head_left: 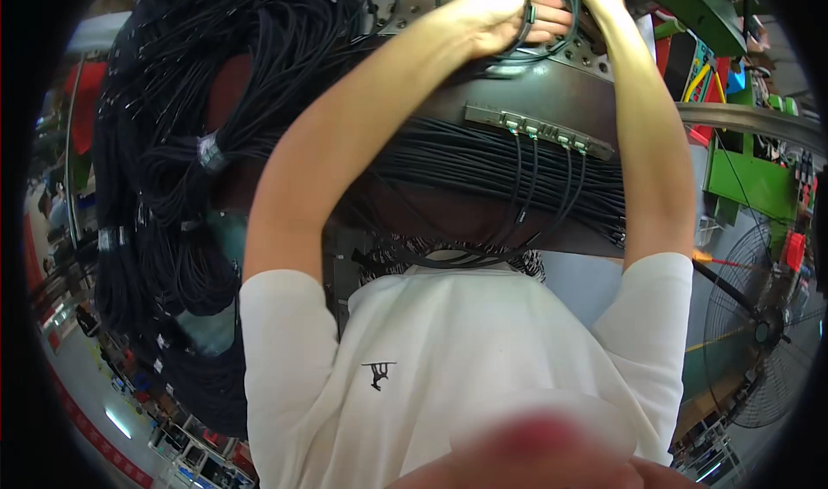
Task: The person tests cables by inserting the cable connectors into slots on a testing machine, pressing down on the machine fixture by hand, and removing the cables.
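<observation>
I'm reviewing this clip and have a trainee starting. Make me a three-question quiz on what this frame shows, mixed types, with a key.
1. Fill in: the fan stands at the picture's ____ side.

2. Choose: how many cables run down from the metal strip?
A) two
B) four
C) seven

3. Short answer: which hand shows its palm, with a black cord across it?

Key:
1. Right.
2. B.
3. The left hand.

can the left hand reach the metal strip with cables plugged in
Probably yes: the upper edge of the metal strip looks uncovered, though the black cable across the left hand might hamper it.
</observation>
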### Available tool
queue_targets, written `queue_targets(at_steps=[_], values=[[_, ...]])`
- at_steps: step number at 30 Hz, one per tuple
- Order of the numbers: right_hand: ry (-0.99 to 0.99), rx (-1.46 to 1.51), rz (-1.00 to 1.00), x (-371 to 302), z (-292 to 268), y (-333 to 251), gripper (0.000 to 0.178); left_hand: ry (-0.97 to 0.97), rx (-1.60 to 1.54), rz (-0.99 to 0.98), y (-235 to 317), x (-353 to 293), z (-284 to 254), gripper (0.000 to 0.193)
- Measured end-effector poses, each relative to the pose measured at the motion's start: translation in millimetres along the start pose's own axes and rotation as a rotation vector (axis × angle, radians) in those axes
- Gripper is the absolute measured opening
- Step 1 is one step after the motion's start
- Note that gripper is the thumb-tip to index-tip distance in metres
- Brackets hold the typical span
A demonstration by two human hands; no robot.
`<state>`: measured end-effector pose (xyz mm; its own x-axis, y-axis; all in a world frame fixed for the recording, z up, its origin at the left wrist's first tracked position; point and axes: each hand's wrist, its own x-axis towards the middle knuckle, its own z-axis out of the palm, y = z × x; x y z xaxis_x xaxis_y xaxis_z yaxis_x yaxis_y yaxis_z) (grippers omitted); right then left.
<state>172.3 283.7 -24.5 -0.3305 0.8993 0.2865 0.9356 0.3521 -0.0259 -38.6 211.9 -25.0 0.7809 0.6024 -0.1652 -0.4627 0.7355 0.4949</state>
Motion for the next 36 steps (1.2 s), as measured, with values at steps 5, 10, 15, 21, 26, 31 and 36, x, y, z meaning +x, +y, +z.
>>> queue_targets(at_steps=[5, 10, 15, 21, 26, 31, 36], values=[[0.07, 0.557, 0.034, -55, -45, -46, 0.036, 0.327, 0.214, -0.045, -21, -70, 58, 0.05], [0.023, 0.796, 0.167, -84, -43, -70, 0.045, 0.517, 0.294, -0.09, -70, -64, 85, 0.035], [-0.339, 1.054, 0.171, -105, -51, -44, 0.033, 0.365, 0.42, -0.003, -42, -176, 121, 0.032], [0.008, 0.306, -0.357, -134, -68, -83, 0.028, 1.176, 0.886, 0.893, 88, -293, 37, 0.036], [0.006, 0.442, -0.239, -179, -90, -86, 0.033, 1.774, 2.094, -0.224, 119, -347, -20, 0.065], [-0.145, 0.633, -0.143, -195, -91, -98, 0.021, 0.366, 1.001, -0.175, -12, -223, 64, 0.052], [0.136, 0.735, -0.201, -134, -104, -115, 0.017, 0.215, 0.674, 0.025, -112, -145, 102, 0.047]])
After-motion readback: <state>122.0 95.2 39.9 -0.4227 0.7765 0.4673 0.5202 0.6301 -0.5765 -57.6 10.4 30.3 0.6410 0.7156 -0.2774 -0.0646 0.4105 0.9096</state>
